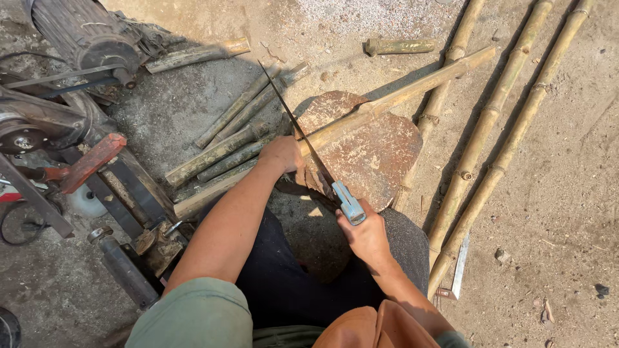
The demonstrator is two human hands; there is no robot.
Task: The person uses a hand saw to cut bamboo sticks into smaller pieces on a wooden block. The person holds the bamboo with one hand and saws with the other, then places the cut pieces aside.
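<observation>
Head view: left hand [281, 154] gripping bamboo pole [400, 91] lying across a flat stone [374, 154]; right hand [365, 235] clutching blue-handled saw [309, 145], blade crossing the pole just beside the left hand.

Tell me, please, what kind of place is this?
Probably an outdoor bamboo workshop: bamboo poles lie on bare dirt ground, cut pieces are piled beside a motor-driven machine.

Machine [58, 122] blocks left; bamboo poles [496, 129] crowd right.
</observation>
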